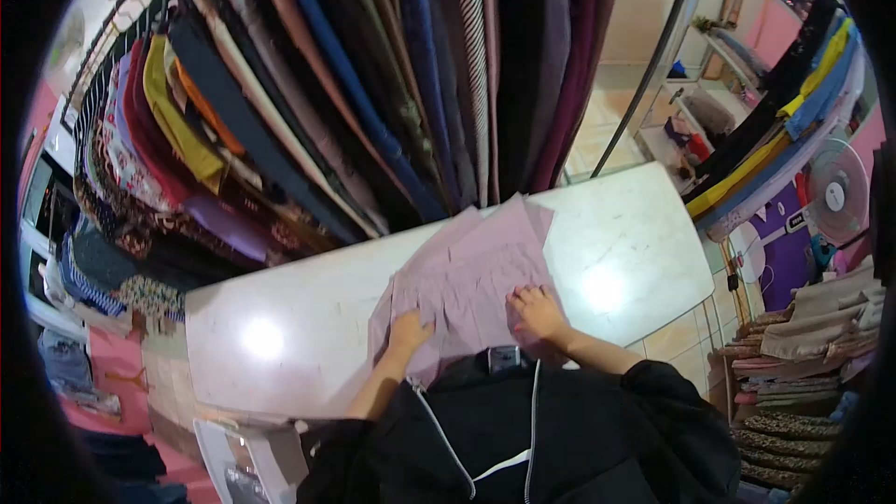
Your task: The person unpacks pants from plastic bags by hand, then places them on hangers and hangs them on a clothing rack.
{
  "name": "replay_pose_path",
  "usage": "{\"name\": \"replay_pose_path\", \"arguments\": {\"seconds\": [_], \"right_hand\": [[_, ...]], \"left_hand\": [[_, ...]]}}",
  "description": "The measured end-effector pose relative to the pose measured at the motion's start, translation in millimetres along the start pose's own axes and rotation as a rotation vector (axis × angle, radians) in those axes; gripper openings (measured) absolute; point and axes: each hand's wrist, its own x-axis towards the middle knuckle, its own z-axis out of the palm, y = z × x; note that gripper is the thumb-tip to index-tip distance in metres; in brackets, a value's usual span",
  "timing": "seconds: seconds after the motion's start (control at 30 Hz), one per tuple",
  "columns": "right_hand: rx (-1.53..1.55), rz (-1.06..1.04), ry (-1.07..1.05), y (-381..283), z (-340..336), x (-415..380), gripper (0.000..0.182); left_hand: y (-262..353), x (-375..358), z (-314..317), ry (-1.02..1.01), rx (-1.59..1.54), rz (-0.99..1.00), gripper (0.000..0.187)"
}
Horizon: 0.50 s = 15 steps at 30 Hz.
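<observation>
A mauve-pink garment (476, 285) with gathered folds lies spread on the white table (644, 224) in front of me. Its far end reaches the table's back edge, and its near end runs up to my body. At the garment's left part, my left hand (409, 330) is closed on the cloth, its fingertips partly hidden among the folds. My right hand (539, 312) rests palm down near the garment's right edge, fingers apart on the fabric.
A long rack of hanging clothes (345, 93) stands right behind the table. More clothes hang at the right (793, 131), near a fan (833, 189). Folded fabric stacks (803, 355) lie at the lower right. A white box (233, 457) stands at the lower left.
</observation>
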Motion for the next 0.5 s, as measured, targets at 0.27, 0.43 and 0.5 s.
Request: {"name": "replay_pose_path", "arguments": {"seconds": [0.27,0.43,0.5], "right_hand": [[-0.152,-0.106,0.279,35.0,29.8,2.3,0.049],[-0.225,-0.088,0.138,41.3,2.3,14.1,0.03],[-0.22,-0.05,0.029,51.3,-8.0,19.2,0.019]], "left_hand": [[-14.2,-11.2,-3.3,0.153,0.08,0.273,0.067],[6.1,-18.2,-16.5,0.108,0.238,0.139,0.063],[21.8,-18.1,-25.7,-0.002,0.246,-0.017,0.055]]}}
